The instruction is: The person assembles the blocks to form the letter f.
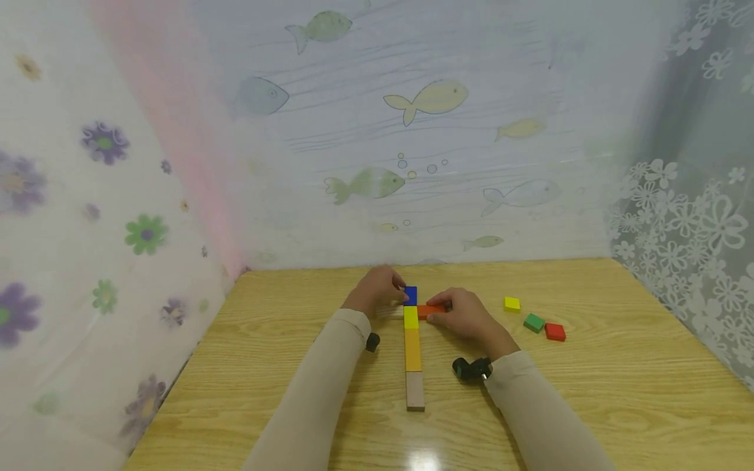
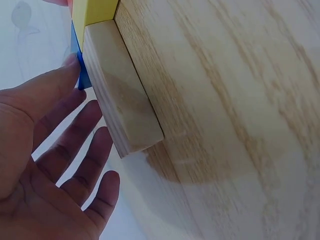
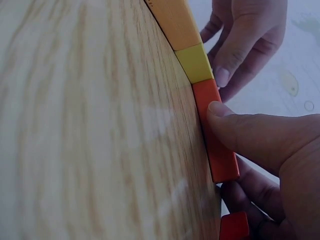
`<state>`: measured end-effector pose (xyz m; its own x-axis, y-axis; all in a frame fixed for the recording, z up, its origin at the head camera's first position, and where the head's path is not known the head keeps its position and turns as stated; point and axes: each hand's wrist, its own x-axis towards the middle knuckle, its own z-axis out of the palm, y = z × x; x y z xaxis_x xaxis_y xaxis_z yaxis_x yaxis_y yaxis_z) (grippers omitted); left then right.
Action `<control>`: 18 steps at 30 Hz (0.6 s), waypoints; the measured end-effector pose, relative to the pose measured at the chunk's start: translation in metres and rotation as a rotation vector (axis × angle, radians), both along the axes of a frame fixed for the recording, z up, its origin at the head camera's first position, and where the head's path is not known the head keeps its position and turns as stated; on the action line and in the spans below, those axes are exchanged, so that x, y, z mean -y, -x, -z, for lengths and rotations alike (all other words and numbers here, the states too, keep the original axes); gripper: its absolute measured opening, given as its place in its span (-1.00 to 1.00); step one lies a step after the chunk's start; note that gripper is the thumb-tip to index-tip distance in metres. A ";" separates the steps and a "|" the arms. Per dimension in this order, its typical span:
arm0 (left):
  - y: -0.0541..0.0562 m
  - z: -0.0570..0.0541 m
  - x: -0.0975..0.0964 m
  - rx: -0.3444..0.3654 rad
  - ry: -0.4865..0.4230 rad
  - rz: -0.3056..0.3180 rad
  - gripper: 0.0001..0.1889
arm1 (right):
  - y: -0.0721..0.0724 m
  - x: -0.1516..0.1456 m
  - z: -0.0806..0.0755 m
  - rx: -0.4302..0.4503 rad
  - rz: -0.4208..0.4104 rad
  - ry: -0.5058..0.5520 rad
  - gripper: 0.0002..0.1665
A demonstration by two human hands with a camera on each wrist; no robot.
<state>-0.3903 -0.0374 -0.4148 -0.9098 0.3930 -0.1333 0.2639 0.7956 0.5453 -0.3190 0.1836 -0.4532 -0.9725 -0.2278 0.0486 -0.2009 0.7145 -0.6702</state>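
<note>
Creased sleeves (image 1: 309, 399); hands (image 1: 468, 315) hold blue square (image 1: 411, 294), red oblong (image 1: 427, 312).

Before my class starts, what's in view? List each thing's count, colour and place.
Blue block: one, blue, column's far end.
Yellow block: one, yellow, just nearer.
Orange block: one, orange, nearer again.
Tan block: one, greyish tan, near end.
Pale block: one, bare wood, yellow block's left.
Red-orange block: one, red-orange, yellow block's right.
Loose blocks: three, yellow, green, red, table's right.
Table: one, wood-coloured, underneath.
Fish sheet: one, whitish, behind.
Flowered sheets: two, white left, greyish right.
Pink band: one, pink, rear left.
Black devices: two, black, one by each wrist.
Sleeves: two, beige, both forearms.
Left-hand grip: one, touching the blue block.
Right-hand grip: one, pinching the red-orange block.
</note>
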 end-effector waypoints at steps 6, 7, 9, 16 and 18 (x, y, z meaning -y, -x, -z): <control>0.004 0.004 0.001 0.001 -0.001 0.027 -0.61 | 0.000 0.000 0.000 0.007 0.005 0.004 -0.62; 0.004 0.005 0.001 0.004 -0.002 0.024 -0.61 | 0.000 0.000 0.000 0.008 0.005 0.005 -0.63; 0.004 0.005 0.001 0.009 -0.007 0.018 -0.62 | -0.001 0.000 0.000 0.010 0.004 0.007 -0.63; 0.002 0.004 0.003 0.011 -0.030 0.017 -0.64 | -0.003 0.000 -0.003 0.015 0.007 0.013 -0.62; 0.001 0.004 0.004 0.005 -0.027 0.022 -0.64 | -0.003 0.000 -0.003 0.014 0.006 0.013 -0.62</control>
